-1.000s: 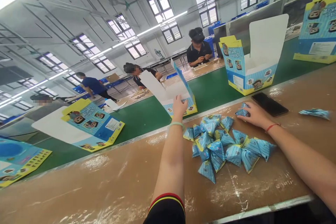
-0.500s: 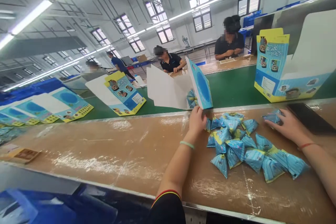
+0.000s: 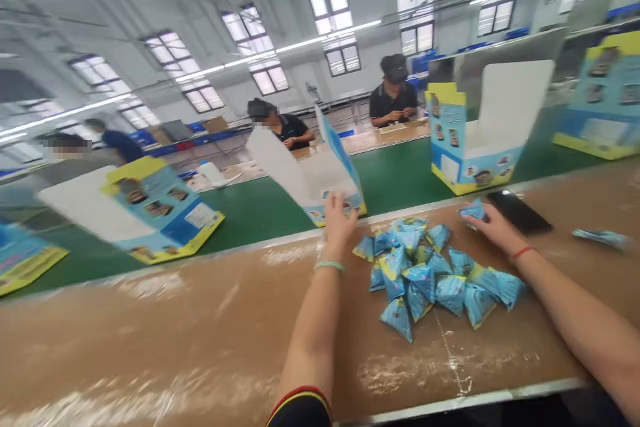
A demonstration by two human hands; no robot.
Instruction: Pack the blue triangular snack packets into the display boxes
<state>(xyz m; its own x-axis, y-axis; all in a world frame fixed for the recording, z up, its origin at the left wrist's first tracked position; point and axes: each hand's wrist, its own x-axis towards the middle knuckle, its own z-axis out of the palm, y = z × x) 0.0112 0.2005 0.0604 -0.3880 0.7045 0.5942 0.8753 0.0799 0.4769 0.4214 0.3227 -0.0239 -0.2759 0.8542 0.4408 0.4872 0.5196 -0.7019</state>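
Observation:
My left hand reaches to the front edge of an open blue and white carton on the green belt, fingers curled over its near wall. My right hand rests on the brown table with its fingers closed over one blue triangular packet. Between my arms lies a heap of several blue triangular packets. A black phone lies just right of my right hand.
A green conveyor belt runs behind the table and carries more open cartons. One loose packet lies far right. Several people sit across the belt.
The view swung back to the right. My left hand stayed at the carton's near edge as the carton shifted on the belt. My right hand kept its packet beside the phone.

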